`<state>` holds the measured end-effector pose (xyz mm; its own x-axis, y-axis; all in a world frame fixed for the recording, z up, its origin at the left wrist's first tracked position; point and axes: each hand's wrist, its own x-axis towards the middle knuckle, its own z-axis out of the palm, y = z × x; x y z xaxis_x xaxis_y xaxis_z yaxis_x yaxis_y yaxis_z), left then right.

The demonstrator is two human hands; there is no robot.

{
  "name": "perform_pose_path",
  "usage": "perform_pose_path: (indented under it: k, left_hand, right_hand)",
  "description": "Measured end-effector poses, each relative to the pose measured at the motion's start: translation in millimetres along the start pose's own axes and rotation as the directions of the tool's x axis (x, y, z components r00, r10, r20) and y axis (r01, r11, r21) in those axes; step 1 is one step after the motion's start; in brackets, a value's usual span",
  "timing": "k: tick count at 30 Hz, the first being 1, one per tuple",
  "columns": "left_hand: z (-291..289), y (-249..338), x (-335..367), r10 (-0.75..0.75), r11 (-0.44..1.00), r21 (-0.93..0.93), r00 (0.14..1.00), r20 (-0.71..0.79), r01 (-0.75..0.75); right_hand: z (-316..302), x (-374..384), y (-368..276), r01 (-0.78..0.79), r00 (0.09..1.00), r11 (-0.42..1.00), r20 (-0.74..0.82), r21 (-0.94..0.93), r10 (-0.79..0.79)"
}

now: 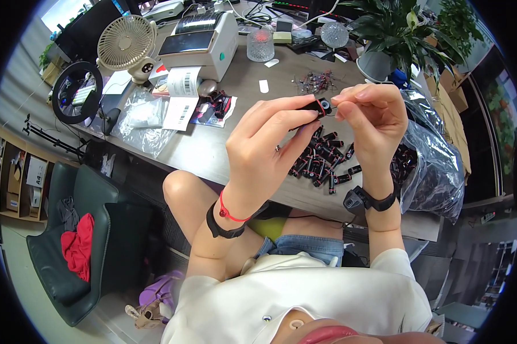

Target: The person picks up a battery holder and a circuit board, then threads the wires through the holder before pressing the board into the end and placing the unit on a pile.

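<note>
Above a desk [207,153], the left hand [264,135] holds a small black, red-trimmed cylinder [320,106] between thumb and fingers, its long axis roughly sideways, round end facing right. Just beside that end, the right hand [376,117] is nearer, wrist raised, fingertips pinched together; whether they grip something is too small to tell. Similar black pieces [325,160] lie heaped below.

White top [304,301], smooth fabric, short loose sleeves [393,265], round metallic snap [267,318] near the open neckline. Blue denim shorts [310,249]. Left wrist: black strap [215,226] plus thin red bracelet [221,205] with small bead. Right wrist: black strap [383,203] carrying boxy black unit [354,199]. Left hand [264,135]: small silvery ring [278,148].
</note>
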<state>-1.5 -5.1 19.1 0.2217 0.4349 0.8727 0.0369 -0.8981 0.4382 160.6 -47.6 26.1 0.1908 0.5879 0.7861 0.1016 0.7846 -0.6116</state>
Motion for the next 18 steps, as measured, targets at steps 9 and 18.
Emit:
perform_pose_path:
  k: [9, 18]
  left_hand:
    - [3.5, -1.8, -0.5, 0.051, 0.999, 0.001, 0.999, -0.019, -0.051]
    - [3.7, 3.6, -3.2, -0.001, 0.995, -0.1, 1.0, -0.018, -0.001]
  right_hand:
    - [-2.5, 1.4, -1.9, -0.052, 0.997, 0.995, 0.056, 0.083, 0.047]
    - [-1.4, 3.3, -10.6, -0.243, 0.964, 0.944, 0.169, 0.224, 0.207]
